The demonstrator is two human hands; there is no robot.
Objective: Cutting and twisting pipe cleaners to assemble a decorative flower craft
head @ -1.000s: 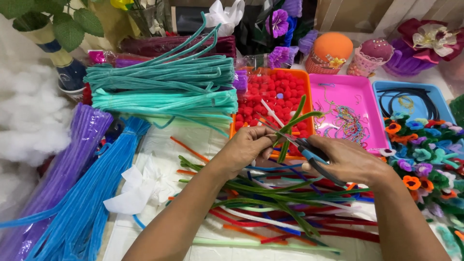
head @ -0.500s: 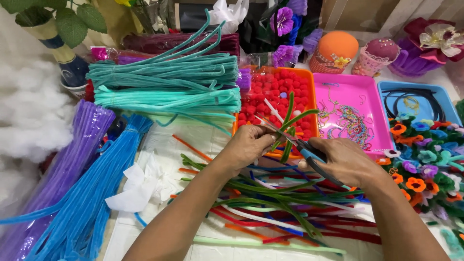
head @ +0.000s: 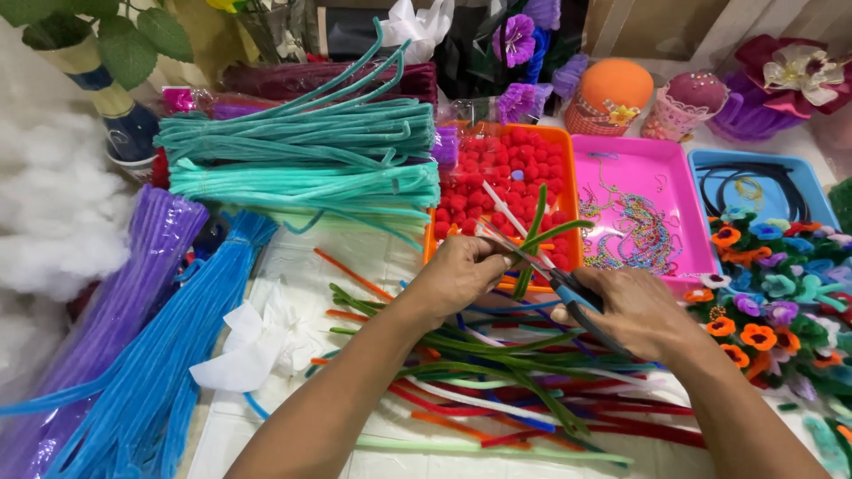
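Observation:
My left hand [head: 457, 275] pinches a small bunch of green pipe cleaners [head: 535, 232] whose ends stick up in front of the orange tray. My right hand [head: 641, 310] grips blue-handled scissors [head: 559, 284], their blades reaching left to the green stems just above my left fingers. Both hands hover over a loose heap of mixed pipe cleaners [head: 497, 390] in red, green, blue, orange and white on the white table.
An orange tray of red pompoms [head: 515, 168], a pink tray of bead chains [head: 639, 213] and a blue tray [head: 763, 182] stand behind. Teal bundles [head: 302, 160], blue and purple bundles [head: 142, 355], white fluff [head: 53, 222] at left. Small felt flowers [head: 772, 302] at right.
The green stems have tilted slightly and the scissors have shifted a little along them; both hands stay in nearly the same place.

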